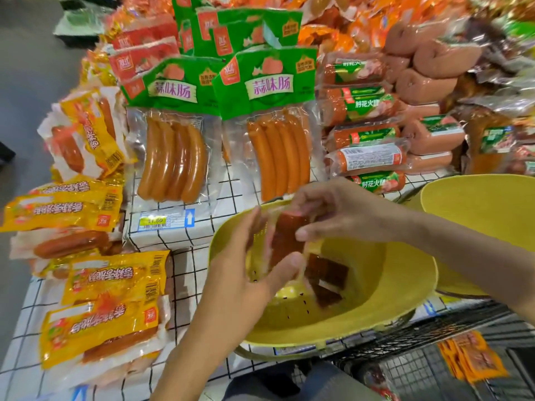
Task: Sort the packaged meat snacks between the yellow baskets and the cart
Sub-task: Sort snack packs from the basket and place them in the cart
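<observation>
Grip is two-handed: my left hand (246,270) pinches the lower left edge of a dark red snack packet (286,241), and my right hand (333,209) pinches its upper end. It hangs just over the near yellow basket (376,316), long axis running up and away from me. Beneath it another dark packet (327,274) lies on the basket floor. A second yellow basket (477,209) stands to the right, with the wire cart (434,331) below it holding orange packets (474,357). My right hand is nearer both, and I judge only the basket rim is in the way.
</observation>
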The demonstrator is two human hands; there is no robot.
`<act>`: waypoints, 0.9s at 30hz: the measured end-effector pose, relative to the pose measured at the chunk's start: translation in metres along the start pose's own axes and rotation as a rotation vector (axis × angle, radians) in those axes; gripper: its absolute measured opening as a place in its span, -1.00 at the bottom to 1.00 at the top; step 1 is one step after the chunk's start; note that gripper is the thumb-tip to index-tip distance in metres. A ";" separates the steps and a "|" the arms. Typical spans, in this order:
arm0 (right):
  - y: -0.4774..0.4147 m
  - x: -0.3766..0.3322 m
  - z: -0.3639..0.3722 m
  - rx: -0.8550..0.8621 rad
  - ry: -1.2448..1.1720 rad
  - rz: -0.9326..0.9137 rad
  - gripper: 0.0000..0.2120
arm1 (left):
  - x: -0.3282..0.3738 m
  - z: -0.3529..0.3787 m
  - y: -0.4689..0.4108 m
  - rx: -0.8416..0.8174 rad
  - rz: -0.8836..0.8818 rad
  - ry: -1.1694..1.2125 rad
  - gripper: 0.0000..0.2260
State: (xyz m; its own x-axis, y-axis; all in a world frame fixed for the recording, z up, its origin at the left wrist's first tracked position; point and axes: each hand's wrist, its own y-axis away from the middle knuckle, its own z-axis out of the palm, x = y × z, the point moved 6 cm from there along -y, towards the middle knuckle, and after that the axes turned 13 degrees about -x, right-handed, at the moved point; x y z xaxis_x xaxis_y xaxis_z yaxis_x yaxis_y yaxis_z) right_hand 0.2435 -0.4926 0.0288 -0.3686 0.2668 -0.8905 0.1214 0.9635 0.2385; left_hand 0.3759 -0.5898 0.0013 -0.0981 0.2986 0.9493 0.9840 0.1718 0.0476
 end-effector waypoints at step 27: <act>-0.003 0.010 0.008 -0.110 -0.502 0.133 -0.68 | -0.017 -0.006 -0.006 0.006 -0.066 0.557 -0.67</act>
State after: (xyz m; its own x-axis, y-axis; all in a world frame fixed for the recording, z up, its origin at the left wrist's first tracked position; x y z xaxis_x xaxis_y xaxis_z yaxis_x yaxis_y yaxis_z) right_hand 0.2471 -0.4926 0.0158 0.1337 0.3706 -0.9191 0.0295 0.9255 0.3775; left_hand 0.3726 -0.6018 -0.0127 -0.0645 -0.2541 0.9650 0.9773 0.1795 0.1125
